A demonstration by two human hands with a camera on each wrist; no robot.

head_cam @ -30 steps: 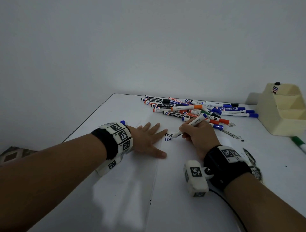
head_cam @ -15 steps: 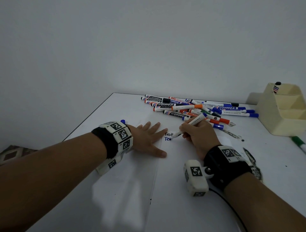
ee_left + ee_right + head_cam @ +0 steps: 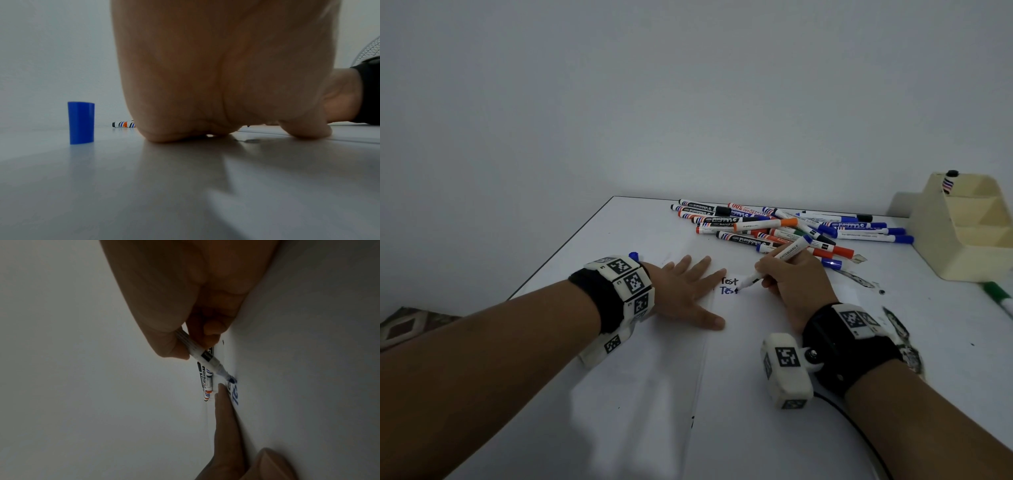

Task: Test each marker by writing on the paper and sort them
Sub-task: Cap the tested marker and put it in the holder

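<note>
A person leans both forearms over a white table [image 3: 592, 240]. The right hand [image 3: 796, 284] has its grip pinched round a blue marker [image 3: 777, 265], thumb and fingers curled on the barrel, the uncapped tip touching the paper [image 3: 640, 394] at the end of a second, blue word "Test" [image 3: 728, 290], just under a darker "Test". The barrel slants up and away from the grip toward the back right. The left hand [image 3: 688, 291] lies flat on the sheet just left of the grip, its own grip spread, fingers straight and fanned, fingertips close beside the writing. A blue cap [image 3: 81, 123] stands upright on the table, beyond the left wrist and well left of the grip. Just behind the grip lies a loose pile of markers [image 3: 784, 226], some nearly touching the knuckles. Farther back right of the grip sits a cream tiered organizer [image 3: 969, 236] with one marker standing in its top compartment, and a green marker [image 3: 998, 296] lies near the table's right edge. Bare paper stretches from the grip toward the onlooker; the table's left edge runs diagonally, well beyond the left hand.
</note>
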